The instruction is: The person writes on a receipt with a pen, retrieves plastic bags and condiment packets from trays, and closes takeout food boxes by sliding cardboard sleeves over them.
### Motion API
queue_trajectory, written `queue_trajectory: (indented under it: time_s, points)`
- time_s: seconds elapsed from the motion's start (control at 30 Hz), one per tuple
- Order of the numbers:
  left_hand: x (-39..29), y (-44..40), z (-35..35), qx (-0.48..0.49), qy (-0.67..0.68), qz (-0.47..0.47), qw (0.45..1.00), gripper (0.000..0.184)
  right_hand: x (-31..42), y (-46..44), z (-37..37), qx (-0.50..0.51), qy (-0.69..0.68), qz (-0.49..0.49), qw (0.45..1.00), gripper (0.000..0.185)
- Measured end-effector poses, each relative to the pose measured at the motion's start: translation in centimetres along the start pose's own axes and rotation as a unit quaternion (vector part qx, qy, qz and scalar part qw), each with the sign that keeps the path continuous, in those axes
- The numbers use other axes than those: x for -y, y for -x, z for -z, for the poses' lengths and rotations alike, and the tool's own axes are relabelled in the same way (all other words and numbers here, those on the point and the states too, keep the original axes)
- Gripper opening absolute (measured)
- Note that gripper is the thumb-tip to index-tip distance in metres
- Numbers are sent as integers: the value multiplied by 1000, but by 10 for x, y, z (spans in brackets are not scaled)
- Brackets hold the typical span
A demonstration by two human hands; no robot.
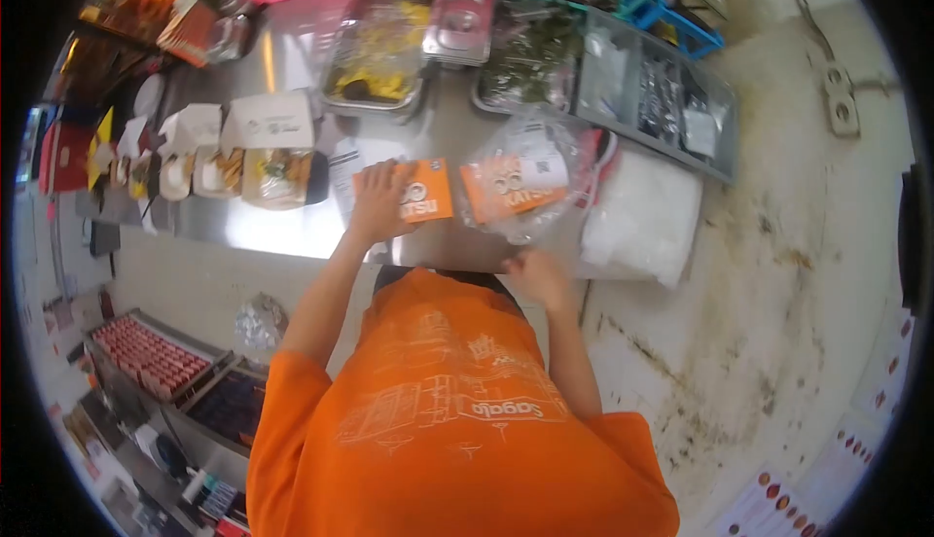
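Observation:
My left hand (379, 203) rests over the left end of an orange takeaway box (428, 187) on the steel counter, its fingers wrapped on the box's top and side. To the right, a second orange takeaway box (486, 192) sits inside a clear plastic bag (530, 216), with a white printed label (547, 167) over it. My right hand (538, 277) is just below that bag, at the counter's front edge, apart from it. Its fingers are curled in and slightly blurred; whether anything is in them is hidden. A paper receipt (345, 169) lies beside the left box.
Open food boxes (279, 162) stand in a row on the left of the steel counter (233, 221). Behind are steel food trays (375, 99) under plastic film and a grey divided bin (623, 128). A stack of white plastic bags (642, 211) lies at the right.

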State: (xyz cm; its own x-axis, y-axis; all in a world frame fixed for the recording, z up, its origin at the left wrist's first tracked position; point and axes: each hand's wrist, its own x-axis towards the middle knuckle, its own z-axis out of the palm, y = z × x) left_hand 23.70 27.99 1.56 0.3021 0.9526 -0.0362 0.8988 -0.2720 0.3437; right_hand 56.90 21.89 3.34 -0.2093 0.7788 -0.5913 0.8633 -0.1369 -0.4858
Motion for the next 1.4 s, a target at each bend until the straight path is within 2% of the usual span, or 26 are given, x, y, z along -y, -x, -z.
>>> queue_trajectory:
  time_s: [0.03,0.1,0.2,0.27,0.33,0.37,0.4,0.43,0.47,0.5,0.57,0.6,0.67,0.77,0.87,0.9,0.97,1.0,1.03,1.07,1.1,1.17,1.2,1.27,1.3,1.4]
  points:
    - [3,2,-1,8,4,-12,1000,110,40,6,-3,45,-19,74,996,34]
    - [7,2,-3,23,3,-13,1000,113,96,-4,-21,-9,-40,180,983,53]
    - [20,7,-12,12,18,-28,999,111,161,-56,-25,-173,228,293,912,86]
    - [38,21,-16,2,16,-37,999,105,143,-95,-56,-160,271,301,900,95]
    - [56,39,-15,-5,-6,-44,999,96,142,-116,-52,-149,283,295,901,98]
    - [54,58,13,-25,104,-5,994,80,148,-106,-40,-137,273,289,907,97]
    - [62,81,19,-75,114,67,988,71,154,-98,-38,-119,263,278,916,96]
    - [73,104,24,-120,123,135,976,63,159,-100,-47,-111,214,280,929,92]
    - [93,122,12,-301,140,202,921,51,165,-108,-56,-109,164,279,940,88]
    - [110,136,21,-359,163,340,854,44,175,-117,-62,-109,114,274,949,84]
    - [174,158,16,-394,195,445,780,45,243,-119,-70,25,-99,172,980,75]
    - [190,151,32,-399,279,459,743,48,282,-123,-83,91,-204,114,968,70]
    - [236,138,33,-416,328,395,751,48,325,-157,-151,-8,-309,114,944,63]
    - [272,140,34,-305,252,356,847,50,337,-198,-217,-164,-193,126,959,62]
    - [265,163,60,-218,297,361,856,55,323,-178,-208,-107,-174,151,967,57]
    - [262,172,74,-167,364,387,831,56,317,-170,-203,-83,-177,132,972,56]
    - [268,177,81,-174,382,346,839,59,314,-157,-191,-42,-181,98,978,54]
    - [271,176,86,-180,391,324,842,60,327,-152,-186,-84,-223,81,968,50]
    - [271,161,98,-253,386,295,837,52,344,-156,-176,-126,-264,67,954,46]
    - [277,149,111,-231,387,297,842,49,355,-166,-169,-168,-303,55,937,43]
    - [284,137,123,-208,386,299,848,45,339,-188,-175,-237,-311,104,914,32]
    - [301,136,122,-159,363,299,868,31,365,-162,-141,-209,-210,51,954,28]
    - [309,146,119,-147,337,279,887,30,374,-151,-127,-193,-160,24,968,26]
    - [307,176,116,-122,284,238,921,30,330,-138,-151,-208,-52,137,967,24]
    - [300,187,117,-108,317,254,907,31,313,-135,-163,-213,3,195,957,23]
    - [283,212,113,-65,412,310,854,34,319,-122,-201,-163,-165,110,966,21]
